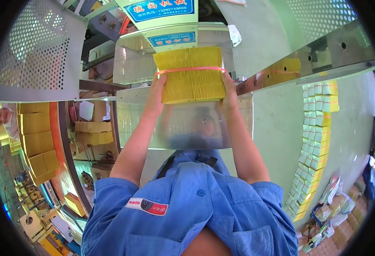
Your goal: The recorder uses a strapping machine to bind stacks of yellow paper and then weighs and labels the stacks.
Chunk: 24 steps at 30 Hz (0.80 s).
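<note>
A thick bundle of yellow paper sheets (192,88) sits between my two hands over the shiny metal tray of a machine. Round its middle runs a pink strap (191,68), crossing from side to side. My left hand (155,94) grips the bundle's left side, the thumb lying by the strap. On the opposite side my right hand (229,94) clasps it in the same way. Most fingers of both hands are hidden behind or under the paper. The metal tray (134,121) reflects a blurred shape below the bundle.
A perforated metal panel (38,51) stands at left, and a steel beam with holes (311,57) slants across the right. Long rows of strapped bundles (313,145) line the floor at right. Yellow paper stacks (37,134) fill a shelf at left. Plastic bags (339,205) lie lower right.
</note>
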Available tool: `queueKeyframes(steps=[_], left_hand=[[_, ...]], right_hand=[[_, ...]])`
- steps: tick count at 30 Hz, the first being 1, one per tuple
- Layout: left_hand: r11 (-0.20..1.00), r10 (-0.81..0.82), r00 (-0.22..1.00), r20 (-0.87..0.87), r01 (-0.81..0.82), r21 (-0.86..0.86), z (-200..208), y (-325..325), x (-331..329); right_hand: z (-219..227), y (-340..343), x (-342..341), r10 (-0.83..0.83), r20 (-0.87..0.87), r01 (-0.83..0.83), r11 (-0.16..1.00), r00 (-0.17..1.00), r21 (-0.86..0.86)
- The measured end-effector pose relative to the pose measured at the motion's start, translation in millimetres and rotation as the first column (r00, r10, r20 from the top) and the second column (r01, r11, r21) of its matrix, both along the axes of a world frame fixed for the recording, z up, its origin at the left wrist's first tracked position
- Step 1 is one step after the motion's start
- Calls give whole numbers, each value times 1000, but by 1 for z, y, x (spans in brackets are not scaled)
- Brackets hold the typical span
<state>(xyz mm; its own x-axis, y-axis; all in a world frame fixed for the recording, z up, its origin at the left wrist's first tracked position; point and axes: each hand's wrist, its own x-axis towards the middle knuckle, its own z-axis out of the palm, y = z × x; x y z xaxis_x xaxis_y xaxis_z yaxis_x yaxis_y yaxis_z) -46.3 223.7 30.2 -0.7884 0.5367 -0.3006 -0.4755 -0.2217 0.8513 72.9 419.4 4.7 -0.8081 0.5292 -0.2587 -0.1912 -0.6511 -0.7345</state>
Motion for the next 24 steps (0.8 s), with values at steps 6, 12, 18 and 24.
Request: queueKeyframes(steps=[6, 12, 18, 24], left_hand=[[998, 32, 999, 16, -33, 54, 2, 15, 11], [991, 120, 991, -62, -123, -44, -6, 7, 19], [952, 50, 987, -151, -92, -290, 4, -30, 33], [839, -117, 978, -172, 4, -545, 8, -77, 39]], right_hand=[[16, -4, 7, -247, 52, 242, 967, 968, 83], [31, -5, 9, -212, 68, 212, 977, 975, 0], [-25, -1, 17, 14, 49, -24, 978, 999, 209], [2, -17, 36, 74, 225, -137, 951, 972, 276]])
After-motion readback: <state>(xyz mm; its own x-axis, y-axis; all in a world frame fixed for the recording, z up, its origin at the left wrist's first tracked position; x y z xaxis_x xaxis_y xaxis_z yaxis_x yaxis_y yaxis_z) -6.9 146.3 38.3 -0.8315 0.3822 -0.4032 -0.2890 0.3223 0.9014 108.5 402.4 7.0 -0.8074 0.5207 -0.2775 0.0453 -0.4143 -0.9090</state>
